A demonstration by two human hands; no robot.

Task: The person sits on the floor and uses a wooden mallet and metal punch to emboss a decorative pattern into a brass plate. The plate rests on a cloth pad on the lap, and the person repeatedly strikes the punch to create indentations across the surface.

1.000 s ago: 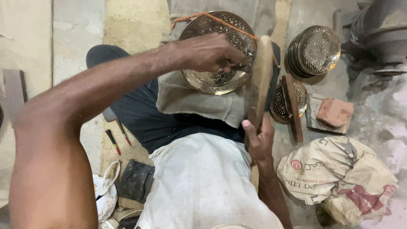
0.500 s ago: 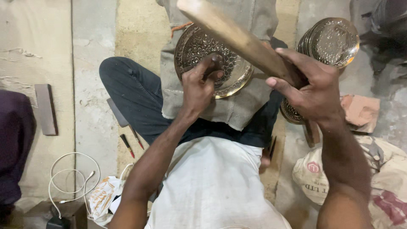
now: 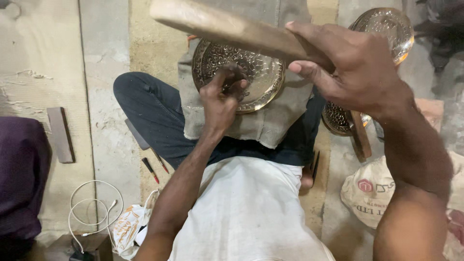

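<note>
Engraved brass plate (image 3: 261,79) is laid on a grey cloth (image 3: 270,123) over the lap, tilted slightly toward the camera. All places below are given relative to the plate.

Left hand (image 3: 223,99) is pressed on the plate's lower left part, fingers clenched around a small dark tool; the tool tip cannot be made out. The hand is touching the plate face.

Right hand (image 3: 348,67) is held above and to the right of the plate, clenched around a wooden stick (image 3: 227,26). The stick is raised over the plate's upper edge, running up-left from the hand, not touching the plate.

Further right of the plate: 1 more brass plate (image 3: 389,29) is seen past the right hand, and another (image 3: 338,121) is partly hidden below that hand. A wooden piece (image 3: 360,135) is leaned against that lower plate. A printed sack (image 3: 372,193) is lying lower right.

Left of the plate: dark trousers (image 3: 150,111) on a crossed leg, then bare floor (image 3: 101,72). A flat grey bar (image 3: 60,134) is lying well to the left. 2 small red-tipped tools (image 3: 154,166) are lying lower left, just beside the leg. A coiled white cable (image 3: 92,208) is further down-left.

Below the plate: white shirt (image 3: 246,212).
</note>
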